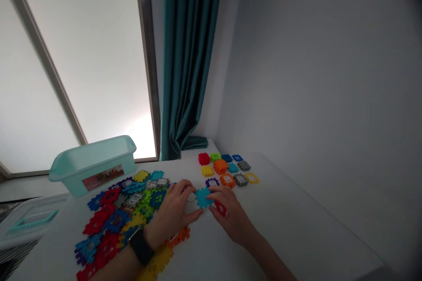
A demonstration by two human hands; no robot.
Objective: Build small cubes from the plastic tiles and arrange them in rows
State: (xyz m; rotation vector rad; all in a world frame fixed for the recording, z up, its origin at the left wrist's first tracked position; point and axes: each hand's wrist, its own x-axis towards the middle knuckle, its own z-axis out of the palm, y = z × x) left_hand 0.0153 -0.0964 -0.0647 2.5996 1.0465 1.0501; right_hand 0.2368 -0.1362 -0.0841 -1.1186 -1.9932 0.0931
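Note:
Between my two hands is a light-blue square building tile (pixel 203 198) with notched edges. My left hand (pixel 176 208), wearing a black watch (pixel 141 246), has its fingers curved and its thumb close to the tile's left side. A small white window-like piece (pixel 191 197) shows by the left fingers; I cannot tell whether it is held. My right hand (pixel 231 216) pinches the tile's right side between thumb and fingers. Under the right fingers a red piece (pixel 220 208) shows; whether it is gripped or lies on the table is unclear.
Mixed notched tiles (pixel 115 219) spread in a pile on the left of the white table (pixel 280 237). Small colour-sorted stacks, an orange one (pixel 220 166) among them, stand farther back. A mint-green tub (pixel 99 153) sits at the back left, near a clear lid (pixel 33 219) with a handle.

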